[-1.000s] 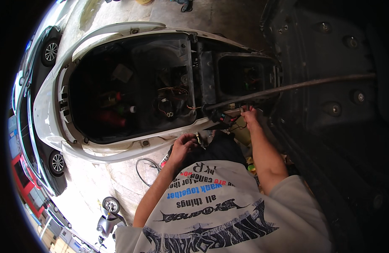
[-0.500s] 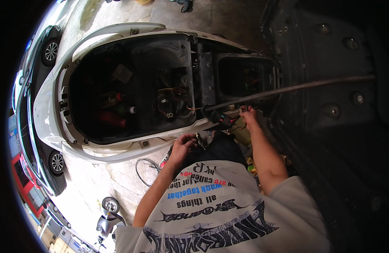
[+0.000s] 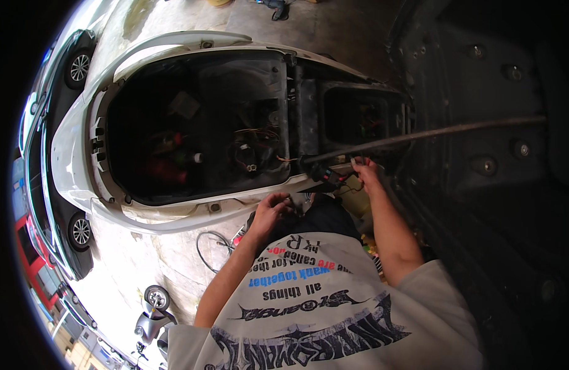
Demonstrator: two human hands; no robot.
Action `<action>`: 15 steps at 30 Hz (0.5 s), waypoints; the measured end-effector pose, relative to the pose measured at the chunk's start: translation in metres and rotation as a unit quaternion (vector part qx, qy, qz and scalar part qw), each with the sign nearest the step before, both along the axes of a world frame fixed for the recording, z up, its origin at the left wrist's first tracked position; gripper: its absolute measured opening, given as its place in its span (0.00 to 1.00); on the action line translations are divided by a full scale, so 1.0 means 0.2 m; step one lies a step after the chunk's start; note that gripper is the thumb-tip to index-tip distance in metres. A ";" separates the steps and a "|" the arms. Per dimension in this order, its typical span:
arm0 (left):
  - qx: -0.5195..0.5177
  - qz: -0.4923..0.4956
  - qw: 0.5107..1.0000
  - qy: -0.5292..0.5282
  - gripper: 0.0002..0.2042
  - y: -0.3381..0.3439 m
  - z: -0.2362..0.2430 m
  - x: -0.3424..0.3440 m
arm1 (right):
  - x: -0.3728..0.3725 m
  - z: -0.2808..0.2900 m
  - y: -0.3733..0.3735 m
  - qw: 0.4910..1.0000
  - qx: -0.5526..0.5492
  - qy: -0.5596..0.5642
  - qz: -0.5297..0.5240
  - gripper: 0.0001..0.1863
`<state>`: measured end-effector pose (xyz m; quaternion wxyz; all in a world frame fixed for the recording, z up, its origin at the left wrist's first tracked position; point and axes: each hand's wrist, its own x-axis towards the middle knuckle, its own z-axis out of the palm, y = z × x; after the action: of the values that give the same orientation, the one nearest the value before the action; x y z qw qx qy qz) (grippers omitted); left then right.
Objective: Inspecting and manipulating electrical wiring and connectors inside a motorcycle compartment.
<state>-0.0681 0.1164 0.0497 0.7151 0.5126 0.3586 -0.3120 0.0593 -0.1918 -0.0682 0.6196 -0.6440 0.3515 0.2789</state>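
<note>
The open white scooter (image 3: 81,176) lies before me, its dark under-seat bucket (image 3: 235,74) uncovered. Beside the near rim, my left hand (image 3: 269,214) is closed, fingers curled round a small dark metal part (image 3: 289,208) that is mostly hidden. My right hand (image 3: 367,175) is pinched shut by the scooter's side, close to the smaller compartment. What its fingertips hold is too small to make out. Just left of it sits a small black device (image 3: 327,175) with red parts and thin leads.
A long rod (image 3: 432,129) runs from the raised dark seat (image 3: 500,203) down to the scooter body. Loose wires (image 3: 253,139) and bottles (image 3: 180,158) are in the bucket. A black cable (image 3: 201,253) lies on the floor. Parked cars (image 3: 62,154) and another scooter (image 3: 150,317) stand at left.
The view has shifted slightly. My left fingers have curled further over the metal part, which showed more plainly before. My right hand stays at nearly the same spot.
</note>
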 end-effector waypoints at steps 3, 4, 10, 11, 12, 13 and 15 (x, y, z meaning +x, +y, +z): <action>0.006 -0.007 1.000 -0.011 0.14 0.00 0.00 0.01 | 0.01 0.04 0.01 1.000 -0.022 0.001 0.007 0.12; 0.007 -0.012 1.000 -0.018 0.14 0.00 0.00 0.02 | 0.02 0.05 0.02 0.999 -0.044 0.003 0.007 0.12; -0.027 0.014 0.999 -0.033 0.13 0.01 -0.04 0.03 | 0.01 0.04 -0.03 0.994 -0.102 -0.020 0.021 0.10; -0.023 0.020 0.999 -0.033 0.13 0.01 -0.06 0.03 | 0.00 0.05 -0.03 0.995 -0.098 -0.020 0.028 0.10; -0.029 0.022 0.998 -0.042 0.13 0.01 -0.06 0.03 | -0.01 0.07 -0.03 0.995 -0.094 -0.023 0.033 0.10; -0.034 0.024 0.998 -0.050 0.13 0.01 -0.07 0.03 | -0.01 0.09 -0.03 0.995 -0.089 -0.025 0.038 0.09; -0.041 0.030 0.997 -0.053 0.13 0.01 -0.06 0.05 | -0.04 0.12 -0.04 0.995 -0.089 -0.027 0.047 0.08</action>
<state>-0.0578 0.1193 0.0379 0.7623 0.4880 0.3223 -0.2773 0.0511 -0.2000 -0.0447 0.5556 -0.7197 0.3270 0.2578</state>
